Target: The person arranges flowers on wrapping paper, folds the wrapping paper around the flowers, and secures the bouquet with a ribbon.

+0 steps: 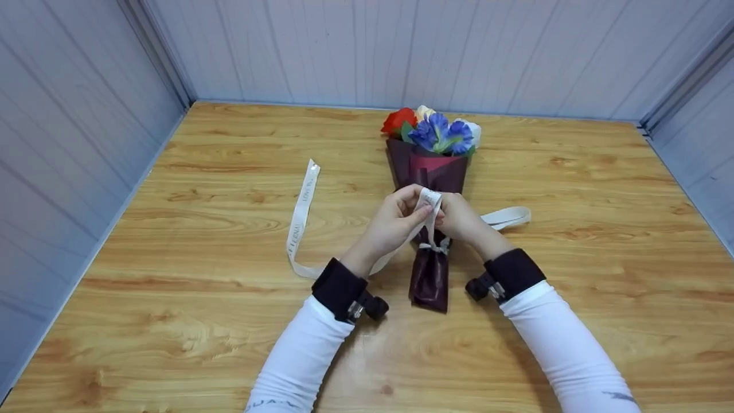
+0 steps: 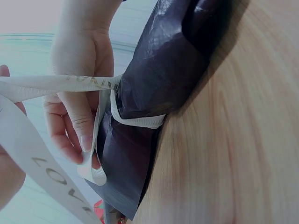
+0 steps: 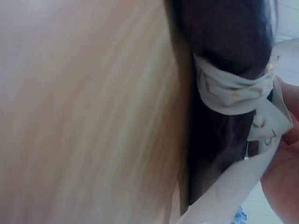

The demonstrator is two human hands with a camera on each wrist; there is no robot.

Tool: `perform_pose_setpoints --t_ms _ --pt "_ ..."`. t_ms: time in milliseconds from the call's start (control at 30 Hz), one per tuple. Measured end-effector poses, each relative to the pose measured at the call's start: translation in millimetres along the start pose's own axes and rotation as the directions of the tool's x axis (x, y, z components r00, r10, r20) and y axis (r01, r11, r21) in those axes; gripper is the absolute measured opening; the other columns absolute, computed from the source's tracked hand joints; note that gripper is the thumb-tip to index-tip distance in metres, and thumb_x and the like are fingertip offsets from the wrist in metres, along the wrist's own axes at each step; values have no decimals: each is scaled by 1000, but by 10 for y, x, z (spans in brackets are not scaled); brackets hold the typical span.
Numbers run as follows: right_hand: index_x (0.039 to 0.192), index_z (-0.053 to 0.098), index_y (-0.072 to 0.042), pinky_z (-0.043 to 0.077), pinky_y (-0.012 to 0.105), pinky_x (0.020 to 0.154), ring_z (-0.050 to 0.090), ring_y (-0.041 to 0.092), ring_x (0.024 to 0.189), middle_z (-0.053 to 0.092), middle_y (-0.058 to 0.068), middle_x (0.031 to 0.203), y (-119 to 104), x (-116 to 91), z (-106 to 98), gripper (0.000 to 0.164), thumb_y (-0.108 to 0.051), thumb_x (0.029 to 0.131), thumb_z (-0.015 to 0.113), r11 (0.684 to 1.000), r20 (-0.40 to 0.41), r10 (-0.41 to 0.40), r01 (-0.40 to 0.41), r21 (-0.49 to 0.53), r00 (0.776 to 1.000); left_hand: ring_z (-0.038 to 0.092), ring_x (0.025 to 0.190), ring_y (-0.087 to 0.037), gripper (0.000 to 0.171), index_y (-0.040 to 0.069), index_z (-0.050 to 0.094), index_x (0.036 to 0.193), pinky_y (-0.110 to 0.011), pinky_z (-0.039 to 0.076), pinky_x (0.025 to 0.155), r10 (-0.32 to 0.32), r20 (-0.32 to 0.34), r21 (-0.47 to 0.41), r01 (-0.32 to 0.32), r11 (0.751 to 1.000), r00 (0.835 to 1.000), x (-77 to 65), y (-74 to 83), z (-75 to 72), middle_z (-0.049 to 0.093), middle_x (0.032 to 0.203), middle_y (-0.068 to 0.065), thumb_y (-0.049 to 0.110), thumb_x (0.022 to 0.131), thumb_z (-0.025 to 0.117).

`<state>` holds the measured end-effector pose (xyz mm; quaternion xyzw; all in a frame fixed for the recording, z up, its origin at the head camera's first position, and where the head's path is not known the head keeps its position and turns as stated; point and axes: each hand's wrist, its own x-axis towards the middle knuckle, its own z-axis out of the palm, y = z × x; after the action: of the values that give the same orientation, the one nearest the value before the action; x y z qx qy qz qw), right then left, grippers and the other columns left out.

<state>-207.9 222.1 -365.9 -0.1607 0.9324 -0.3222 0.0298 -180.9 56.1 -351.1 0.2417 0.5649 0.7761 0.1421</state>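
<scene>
A bouquet wrapped in dark maroon paper [image 1: 430, 281] lies on the table, its red, cream, blue and white flowers [image 1: 438, 133] at the far end. White printed ribbon is wound round the narrow lower part of the wrap, as the ribbon band [image 3: 233, 93] shows. Above this binding my left hand [image 1: 395, 221] pinches a raised loop of the ribbon [image 1: 430, 198] between thumb and fingers. My right hand [image 1: 461, 218] is close against it; in the left wrist view its thumb [image 2: 81, 123] and fingers pinch a ribbon fold beside the wrap.
One long ribbon tail [image 1: 299, 221] trails in a curve over the table left of the bouquet. Another ribbon length [image 1: 510, 217] loops out beyond the right wrist. The wood-grain tabletop [image 1: 172, 321] meets pale panel walls [image 1: 378, 51] at the back and sides.
</scene>
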Motion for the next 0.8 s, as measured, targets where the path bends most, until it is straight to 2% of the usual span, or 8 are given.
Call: perform_pose_setpoints --t_ms 133,300,400,467,600,733,800 --pt "93 56 -1 34 30 67 43 21 73 48 5 77 -16 -1 7 16 6 79 50 999 6 -28 28 -25 1000 65 77 -11 11 -9 53 103 -28 52 76 4 8 0 -4 1000 1000 -3 4 2 66 80 3 -5 94 50" --pt "92 55 0 35 33 72 43 23 80 50 9 87 20 -20 -5 18 6 76 56 998 -38 -65 64 -4 997 65 79 -14 12 -11 53 103 -30 52 78 3 5 -7 -3 1000 1000 -5 -13 6 66 82 -1 -6 93 50" --pt "97 59 4 41 29 74 51 20 83 56 14 93 58 -74 -57 21 9 76 61 994 -53 -56 61 95 997 65 79 -14 13 -11 54 104 -27 52 77 1 -8 43 0 999 1000 -9 -21 12 67 85 -4 -5 93 52" --pt "100 60 6 45 24 74 56 17 84 59 16 97 71 -119 -110 20 7 80 63 981 -68 -27 39 188 997 65 80 -15 14 -11 54 105 -26 51 76 -8 -7 50 8 999 1000 -10 -21 18 67 86 -6 -5 93 51" --pt "99 58 10 47 18 69 59 8 77 62 10 90 52 -204 -244 13 3 89 60 927 -156 40 22 374 987 65 79 -18 15 -13 53 106 -27 52 75 -24 -4 22 24 999 1000 -6 -19 30 66 85 -3 -7 93 50" --pt "93 58 11 49 20 70 58 7 71 60 0 79 -25 -297 -353 7 4 90 56 839 -282 110 62 540 953 64 74 -18 13 -13 53 105 -28 51 71 -29 -3 14 29 999 1000 -2 -29 40 64 81 0 -7 93 50" --pt "91 59 9 50 20 71 57 6 71 59 -4 78 -83 -349 -380 6 3 91 56 815 -327 134 84 573 935 63 73 -17 13 -12 54 104 -28 51 69 -32 -3 12 32 999 999 -2 -33 47 64 79 0 -6 93 51"
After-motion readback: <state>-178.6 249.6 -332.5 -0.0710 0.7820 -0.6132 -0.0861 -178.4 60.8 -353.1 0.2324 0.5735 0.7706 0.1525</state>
